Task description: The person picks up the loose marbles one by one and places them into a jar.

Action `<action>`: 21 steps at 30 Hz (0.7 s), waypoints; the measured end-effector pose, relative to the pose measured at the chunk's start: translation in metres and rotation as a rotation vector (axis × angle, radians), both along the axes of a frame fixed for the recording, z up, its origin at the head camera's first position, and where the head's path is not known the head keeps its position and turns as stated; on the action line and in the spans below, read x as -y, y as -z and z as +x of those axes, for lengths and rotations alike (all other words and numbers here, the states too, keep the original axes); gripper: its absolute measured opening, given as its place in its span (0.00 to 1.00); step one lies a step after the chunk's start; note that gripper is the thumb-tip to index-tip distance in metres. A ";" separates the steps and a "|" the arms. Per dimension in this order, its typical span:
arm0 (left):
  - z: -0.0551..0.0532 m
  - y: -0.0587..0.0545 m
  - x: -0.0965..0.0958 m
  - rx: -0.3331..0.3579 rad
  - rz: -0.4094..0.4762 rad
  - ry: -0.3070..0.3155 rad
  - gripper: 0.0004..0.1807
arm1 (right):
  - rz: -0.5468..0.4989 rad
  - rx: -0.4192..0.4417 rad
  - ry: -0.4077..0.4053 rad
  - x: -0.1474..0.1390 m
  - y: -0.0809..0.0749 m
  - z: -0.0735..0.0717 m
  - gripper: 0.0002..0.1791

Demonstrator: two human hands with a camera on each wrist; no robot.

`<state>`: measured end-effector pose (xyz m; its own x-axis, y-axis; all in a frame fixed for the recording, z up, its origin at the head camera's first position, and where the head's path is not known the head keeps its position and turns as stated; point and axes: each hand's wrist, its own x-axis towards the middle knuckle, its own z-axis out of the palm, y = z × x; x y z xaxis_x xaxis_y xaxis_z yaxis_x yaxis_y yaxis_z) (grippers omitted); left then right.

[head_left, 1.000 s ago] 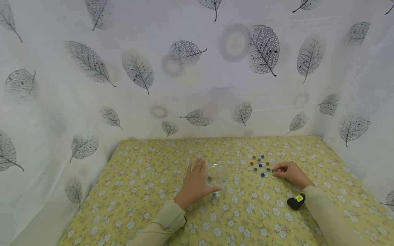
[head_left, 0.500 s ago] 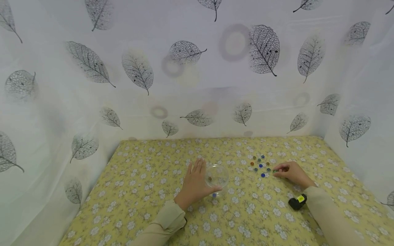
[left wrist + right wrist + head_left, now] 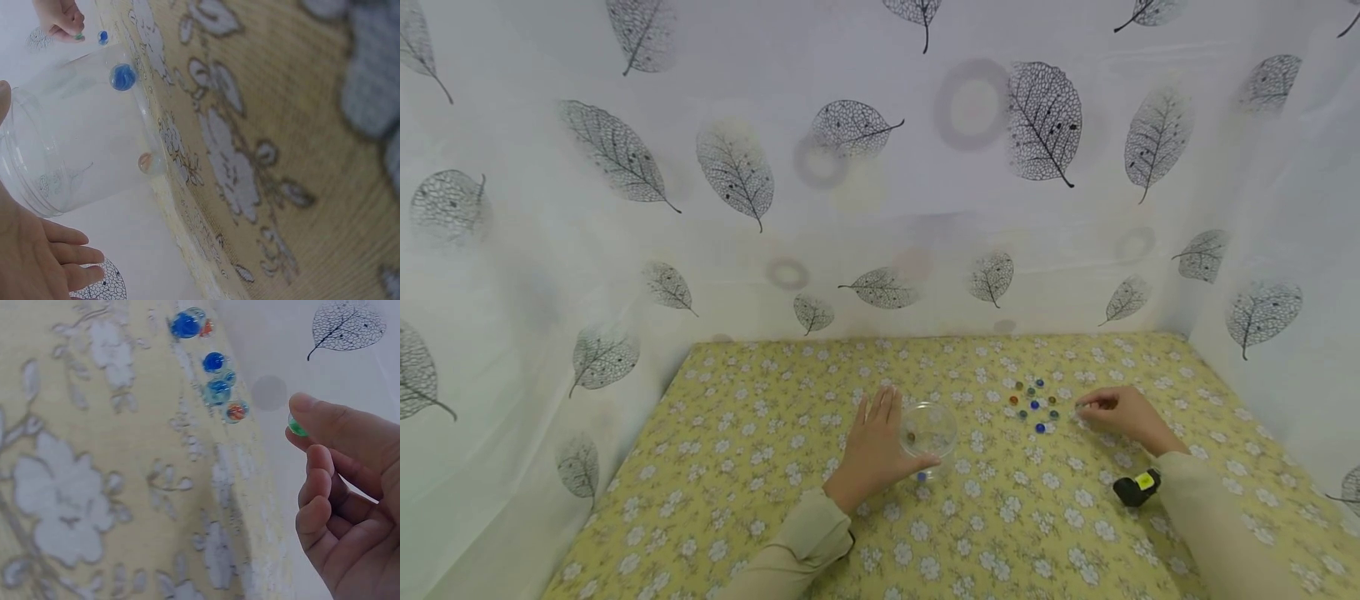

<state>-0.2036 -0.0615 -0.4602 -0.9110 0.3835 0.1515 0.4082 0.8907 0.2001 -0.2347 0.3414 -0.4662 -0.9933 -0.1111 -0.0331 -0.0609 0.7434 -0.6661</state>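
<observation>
A clear jar (image 3: 952, 437) stands upright on the tablecloth, with a blue marble (image 3: 123, 77) and a brownish-orange marble (image 3: 145, 162) at its bottom. Beside it, my left hand (image 3: 871, 454) has its fingers straight along the left side and its thumb across the near side. Between thumb and index finger, my right hand (image 3: 1123, 412) pinches a green marble (image 3: 298, 427), raised off the cloth in the right wrist view. Just left of that hand, several loose marbles (image 3: 1034, 405) in blue, green, brown and orange lie in a loose group.
Yellow floral cloth (image 3: 760, 433) covers the table. White curtains (image 3: 880, 200) with leaf prints hang along the back and both sides. A black device with a yellow label (image 3: 1137, 487) sits at my right wrist.
My right hand has moved a little right and away from the loose marbles, taking the green marble with it. The left hand and the jar stay in place.
</observation>
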 end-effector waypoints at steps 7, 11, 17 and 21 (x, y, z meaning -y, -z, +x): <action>0.001 -0.001 0.000 -0.009 0.007 0.004 0.63 | 0.005 -0.029 0.018 0.005 -0.019 0.004 0.22; 0.001 0.000 0.000 -0.011 0.018 0.005 0.62 | 0.020 -0.063 0.012 0.009 -0.032 0.005 0.21; 0.001 0.000 0.000 -0.009 0.022 0.005 0.62 | 0.040 -0.107 0.002 0.018 -0.055 0.005 0.21; 0.001 -0.001 0.000 -0.005 0.021 0.008 0.62 | 0.040 -0.125 -0.005 0.026 -0.069 0.006 0.21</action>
<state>-0.2027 -0.0617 -0.4591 -0.9071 0.3875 0.1644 0.4164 0.8829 0.2167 -0.2282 0.3150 -0.3972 -0.9893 -0.1171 0.0868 -0.1456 0.7684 -0.6231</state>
